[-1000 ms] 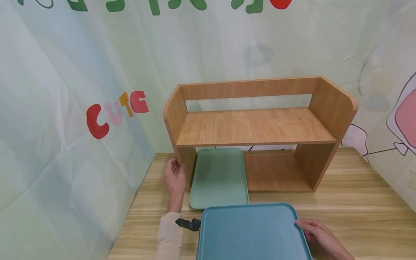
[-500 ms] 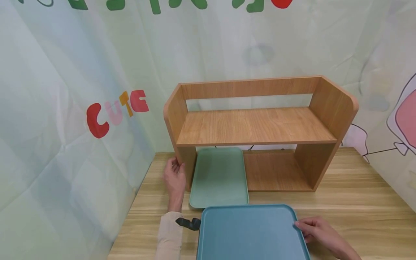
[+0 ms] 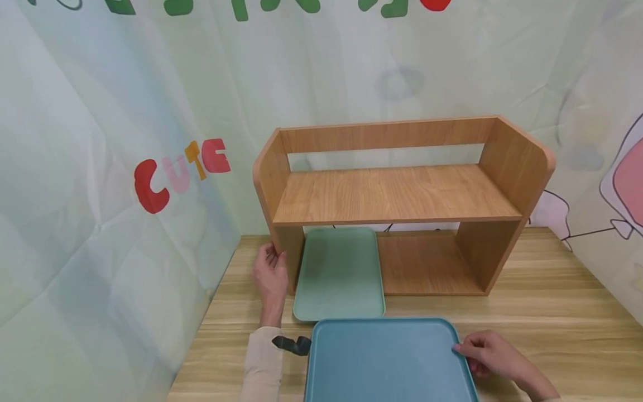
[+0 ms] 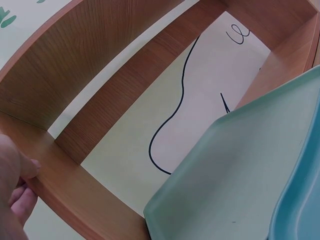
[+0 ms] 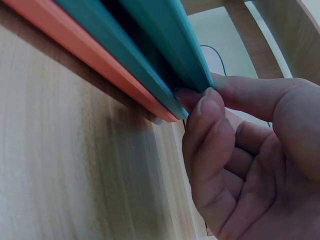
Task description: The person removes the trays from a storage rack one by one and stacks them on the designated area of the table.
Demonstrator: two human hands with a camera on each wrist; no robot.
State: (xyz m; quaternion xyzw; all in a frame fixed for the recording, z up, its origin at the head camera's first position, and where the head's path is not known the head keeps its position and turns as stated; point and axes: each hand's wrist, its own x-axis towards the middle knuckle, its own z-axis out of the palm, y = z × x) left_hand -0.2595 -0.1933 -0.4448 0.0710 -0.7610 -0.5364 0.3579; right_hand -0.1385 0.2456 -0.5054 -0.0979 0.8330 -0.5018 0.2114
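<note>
My left hand (image 3: pixel 270 276) grips the front edge of the left side panel of a two-tier wooden shelf (image 3: pixel 397 192), thumb and fingers on either side of the board. With thumb and curled fingers my right hand (image 3: pixel 492 354) pinches the right rim of a blue tray (image 3: pixel 387 363) near its far corner. In the right wrist view this tray (image 5: pixel 167 37) is the top of a stack, over a second teal tray (image 5: pixel 120 52) and a coral one (image 5: pixel 100 62); a dark gap parts the upper two. A green tray (image 3: pixel 339 279) lies in the shelf's lower left, its front sticking out.
The wood-grain table (image 3: pixel 552 312) extends on both sides of the shelf. The lower board (image 3: pixel 427 268) shows to the right of the green tray. A printed curtain (image 3: pixel 150 251) hangs close behind and at the left.
The blue tray's far edge has shifted slightly nearer to me, with my right hand still pinching its rim. My left hand and the green tray stay where they were.
</note>
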